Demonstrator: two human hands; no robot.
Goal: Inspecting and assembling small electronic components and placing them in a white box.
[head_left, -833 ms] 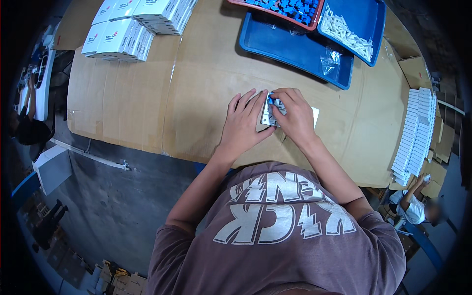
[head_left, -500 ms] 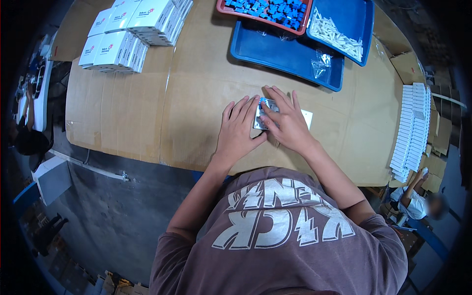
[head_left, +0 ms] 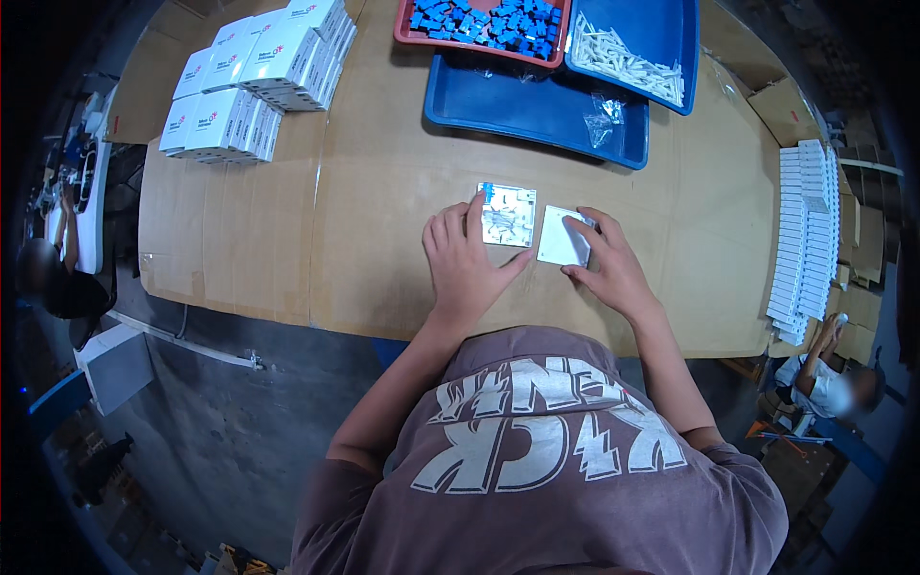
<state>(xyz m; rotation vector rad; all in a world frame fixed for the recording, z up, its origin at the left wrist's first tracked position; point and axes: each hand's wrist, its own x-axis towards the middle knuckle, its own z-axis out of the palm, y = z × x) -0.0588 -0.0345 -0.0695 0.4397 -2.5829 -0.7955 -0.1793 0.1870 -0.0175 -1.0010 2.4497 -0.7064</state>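
A square white housing point(head_left: 508, 218) lies open side up on the table, its small inner parts too fine to make out. A small blue connector point(head_left: 488, 192) sits at its upper left corner. My left hand point(head_left: 460, 251) rests at the housing's left side, fingers stretched, index tip by the connector and thumb pointing to the near edge. Just right of the housing is a flat white square cover point(head_left: 558, 238), apart from it. My right hand point(head_left: 615, 264) grips the cover's right side, thumb at the near edge and fingertips on top.
Blue connectors fill a red tray point(head_left: 395, 31); white sticks lie in a blue tray point(head_left: 686, 57). Another blue tray point(head_left: 498, 113) holds clear plastic bits. White boxes point(head_left: 218, 120) are stacked far left, white pieces point(head_left: 800, 240) far right. Other people work at both sides.
My right hand has left the housing and moved right onto the white cover. My left hand stays beside the housing, which is now uncovered by fingers.
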